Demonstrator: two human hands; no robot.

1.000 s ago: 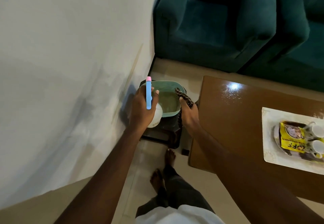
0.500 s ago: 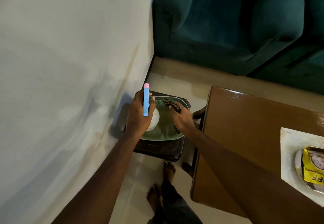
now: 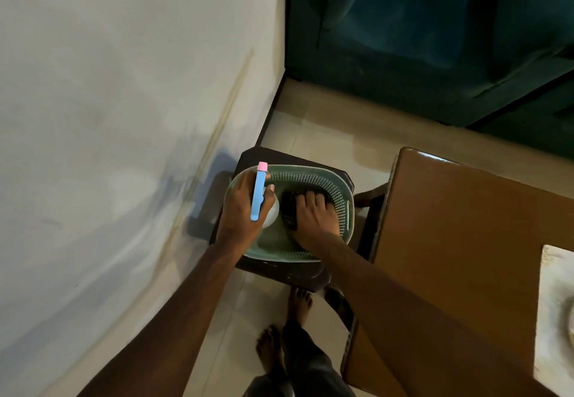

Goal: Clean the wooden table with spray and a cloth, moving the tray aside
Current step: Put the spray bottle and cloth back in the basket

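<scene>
The left hand [image 3: 241,211] wraps its fingers around the spray bottle [image 3: 257,195] over the green basket [image 3: 310,169] on a dark stool [image 3: 298,276]. The right hand [image 3: 314,220] lies on the dark cloth [image 3: 288,207] inside the basket; I cannot tell if it grips. The wooden table [image 3: 450,225] and the tray [image 3: 554,303] on it are on the right.

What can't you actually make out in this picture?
Head view only.
Spray bottle: body mostly hidden by the left hand.
Cloth in the basket: dark, under the right hand; whether it is gripped is unclear.
Tray on the table: cut off by the right edge, contents blurred.
</scene>
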